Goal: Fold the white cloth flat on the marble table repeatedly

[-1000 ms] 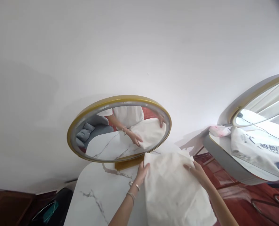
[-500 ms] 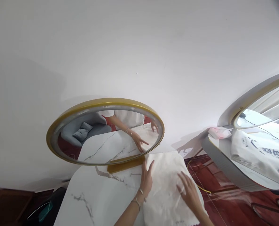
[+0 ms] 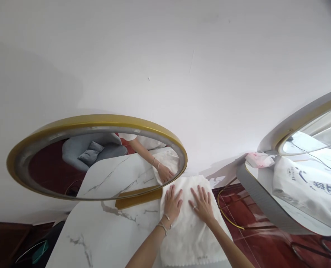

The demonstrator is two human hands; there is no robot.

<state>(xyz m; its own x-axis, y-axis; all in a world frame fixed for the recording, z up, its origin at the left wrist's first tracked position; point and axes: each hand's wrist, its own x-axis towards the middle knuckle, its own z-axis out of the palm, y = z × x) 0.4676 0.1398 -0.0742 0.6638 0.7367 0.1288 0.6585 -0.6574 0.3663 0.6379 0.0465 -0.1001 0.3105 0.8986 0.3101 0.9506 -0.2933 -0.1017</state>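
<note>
A white cloth (image 3: 192, 238) with a scalloped edge lies spread at the right end of the white marble-patterned table (image 3: 109, 238). My left hand (image 3: 172, 204) rests palm down on the cloth's left side, fingers stretched out, bracelets at the wrist. To its right, my right hand (image 3: 203, 204) lies flat on the same cloth with fingers spread and a ring showing. Neither hand grips anything. Small dark print (image 3: 202, 257) shows near the cloth's front edge.
A gold-rimmed oval mirror (image 3: 98, 120) stands on a gold base (image 3: 139, 199) against the wall. To the right, another table (image 3: 266, 197) bears a pink-white packet (image 3: 259, 160) and a white printed cloth bag (image 3: 302, 182). A yellow cable (image 3: 228, 219) hangs over the red floor.
My right hand has moved left and come down flat on the cloth, closer to my left hand. My left hand now lies flatter on the cloth. The view has shifted slightly.
</note>
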